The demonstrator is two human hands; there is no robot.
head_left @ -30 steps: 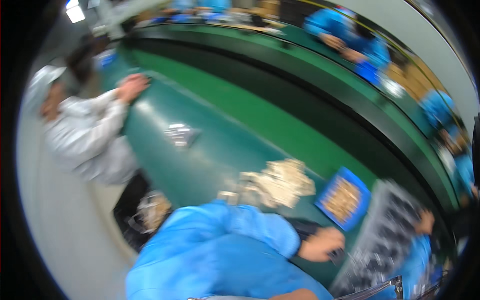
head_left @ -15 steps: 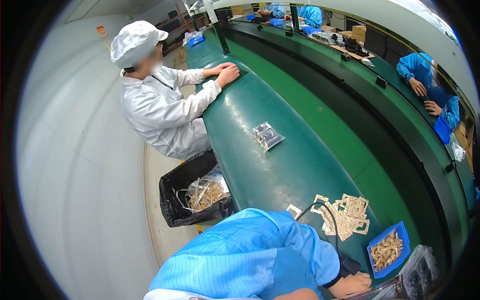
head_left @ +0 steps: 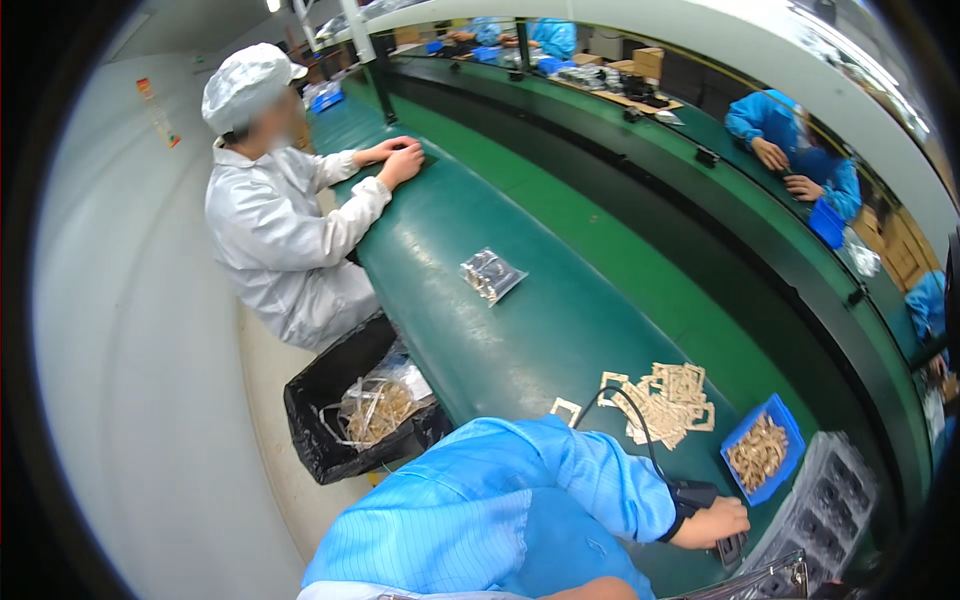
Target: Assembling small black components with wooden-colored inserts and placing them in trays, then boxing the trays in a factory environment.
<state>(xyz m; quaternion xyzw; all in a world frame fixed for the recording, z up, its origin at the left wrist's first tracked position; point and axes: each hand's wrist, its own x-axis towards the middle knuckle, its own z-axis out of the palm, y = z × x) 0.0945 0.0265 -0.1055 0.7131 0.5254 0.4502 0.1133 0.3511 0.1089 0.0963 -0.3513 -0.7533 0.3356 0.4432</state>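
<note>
My left hand (head_left: pixel 714 524) reaches in from the blue sleeve, low in the right half of the view. Its fingers are closed on a small black plastic part (head_left: pixel 733 549) beside a clear blister tray (head_left: pixel 815 505) with several dark parts in it. A black device with a cable (head_left: pixel 690 494) is strapped at the wrist. Just beyond the hand stands a blue bin (head_left: pixel 790 462) of small tan pieces. Farther off lies a pile of cream-coloured frame-shaped pieces (head_left: pixel 667 405). My right hand is out of view.
A clear bag with dark contents (head_left: pixel 491 275) lies on the green table (head_left: pixel 540 350). Left of it sits a co-worker (head_left: pixel 290 210) in white, hands on the table. A black-lined waste bin (head_left: pixel 310 425) stands below. Several people in blue work across the dark channel.
The view has shifted, so the table's contents sit farther left. My left hand shows higher in the picture, with the black part now visible at its fingers. More of the blister tray shows.
</note>
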